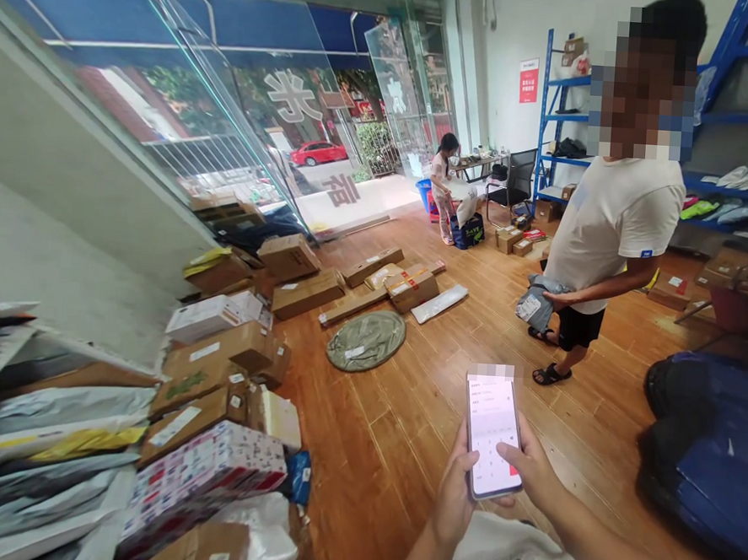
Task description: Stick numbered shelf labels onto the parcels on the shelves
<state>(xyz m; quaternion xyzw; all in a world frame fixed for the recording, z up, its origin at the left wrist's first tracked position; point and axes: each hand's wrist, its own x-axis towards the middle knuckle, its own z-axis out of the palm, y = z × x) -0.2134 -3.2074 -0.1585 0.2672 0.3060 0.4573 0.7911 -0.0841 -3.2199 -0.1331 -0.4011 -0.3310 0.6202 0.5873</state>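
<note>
A smartphone with a lit screen and a keypad on its lower half is held upright in front of my body. My left hand wraps round its left edge, thumb at the lower left of the screen. From the other side my right hand grips the phone too, its thumb over the keypad. Fingers behind the phone are mostly hidden. Ahead to the right, a person in a white T-shirt holds a grey plastic parcel with a white label.
Cardboard boxes and a round green folded bundle lie on the wooden floor. Parcels pile up along the left wall. Blue shelves stand at the back right. Another person stands near a desk. A dark blue mass is at right.
</note>
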